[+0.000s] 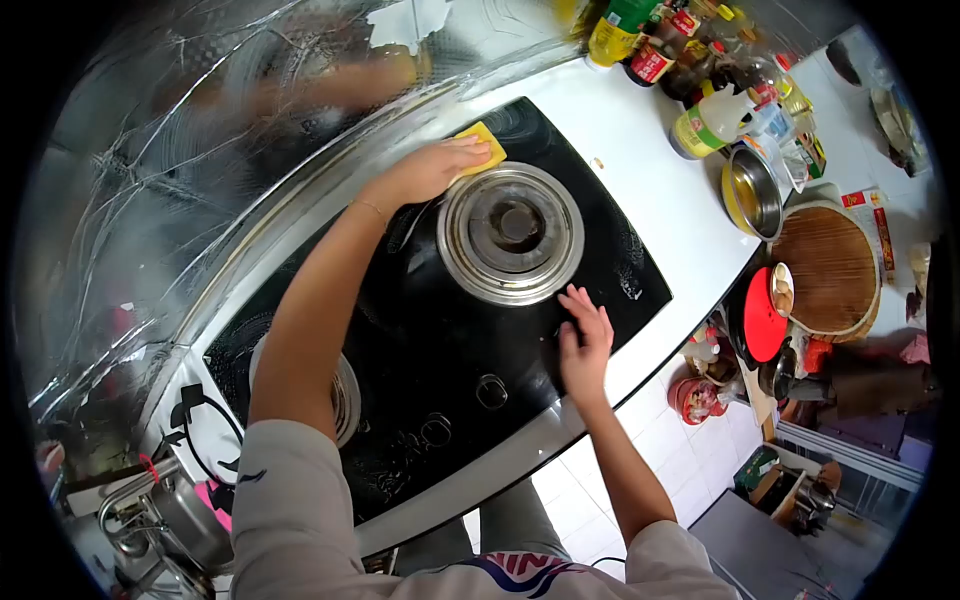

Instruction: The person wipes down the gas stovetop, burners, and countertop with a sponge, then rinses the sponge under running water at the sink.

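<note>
Wall: crinkled silver foil behind the counter.
Counter: white worktop; bottles crowd its far right corner.
Floor: pale square tiles.
Light: bright, even.

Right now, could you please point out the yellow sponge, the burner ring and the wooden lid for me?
yellow sponge (483, 141), head view, on its exposed corner beyond the fingers.
burner ring (511, 232), head view, on its metal centre.
wooden lid (827, 268), head view, on its top face.

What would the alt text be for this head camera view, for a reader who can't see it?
A person's left hand presses a yellow sponge onto a black glass stove top beside a steel burner ring, while the right hand rests flat near the front edge. Sauce bottles crowd the white counter beyond.
</note>
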{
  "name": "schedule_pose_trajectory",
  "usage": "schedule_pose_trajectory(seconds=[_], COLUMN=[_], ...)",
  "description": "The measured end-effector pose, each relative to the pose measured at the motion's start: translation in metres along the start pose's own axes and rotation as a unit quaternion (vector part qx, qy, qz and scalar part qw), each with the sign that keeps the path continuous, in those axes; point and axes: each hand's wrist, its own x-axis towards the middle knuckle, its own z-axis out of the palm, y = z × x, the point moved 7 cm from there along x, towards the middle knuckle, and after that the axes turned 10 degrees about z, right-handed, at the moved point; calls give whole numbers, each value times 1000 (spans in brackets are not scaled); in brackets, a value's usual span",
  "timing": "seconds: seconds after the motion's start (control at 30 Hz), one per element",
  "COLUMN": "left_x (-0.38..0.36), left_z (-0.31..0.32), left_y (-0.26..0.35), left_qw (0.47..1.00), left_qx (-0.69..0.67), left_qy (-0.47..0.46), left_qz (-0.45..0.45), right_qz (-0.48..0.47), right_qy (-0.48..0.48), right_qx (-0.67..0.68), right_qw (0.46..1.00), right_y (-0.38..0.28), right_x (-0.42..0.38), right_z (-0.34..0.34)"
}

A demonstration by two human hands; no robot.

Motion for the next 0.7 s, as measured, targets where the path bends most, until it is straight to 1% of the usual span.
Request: schedule_pose_trajectory(seconds=[0.03, 0.07, 0.1, 0.13, 0.17, 0.2, 0.23, 0.27, 0.3, 0.37, 0.4, 0.43, 0.47, 0.5, 0.53, 0.57, 0.6, 0.63, 0.7], left_x=[0, 6, 14, 32, 47, 61, 68, 65, 58, 18, -3, -27, -49, -65, -80, -94, -109, -123, -138], left_z=[0, 2, 6, 19, 28, 31, 32, 28, 23, -16, -23, -23, -27, -33, -29, -23, -14, -8, -8], left_y=[2, 2, 5, -4, -6, 0, 6, -7, -22, -25, -26, -34, -27, -1, 17, 36, 48, 54, 64], left_qw=[1000, 1000, 998, 999, 998, 992, 973, 941, 892, 876, 876, 905, 947, 963, 979, 984, 983, 977, 973], left_qx=[3, 18, 33, 46, 30, -66, -163, -257, -345, -281, -284, -204, -70, -6, 3, 79, 100, 137, 146], left_qy=[0, 19, 38, 21, 49, 41, 34, 127, 217, 374, 366, 351, 277, 222, 150, 50, -29, -86, -97], left_qz=[-4, -18, -31, -13, -29, -97, -163, -181, -198, -122, -138, -129, -147, -151, -136, -150, -153, -139, -149], right_qz=[31, 70, 109, 44, -22, -65, -108, -108, -109, -125, -153, -177, -209, -238, -257, -276, -289, -306, -352], right_qy=[-16, -13, -9, 1, 12, 17, 20, -9, -39, -160, -230, -296, -289, -276, -254, -232, -210, -179, -97], right_qx=[196, 226, 253, 219, 185, 163, 139, 169, 201, 255, 162, 68, 37, 6, -12, -31, -53, -91, -158], right_qw=[980, 972, 961, 975, 982, 984, 984, 980, 973, 945, 947, 936, 934, 931, 932, 932, 932, 930, 917], right_y=[14, 28, 25, 6, -16, -41, -62, -70, -77, -80, -84, -85, -86, -87, -80, -70, -64, -56, -35], right_x=[13, 26, 45, 71, 98, 124, 148, 174, 198, 233, 232, 229, 231, 238, 252, 260, 257, 244, 213], right_z=[-3, -8, -14, -20, -23, -22, -15, 1, 18, 57, 75, 91, 90, 84, 79, 71, 57, 40, 1])
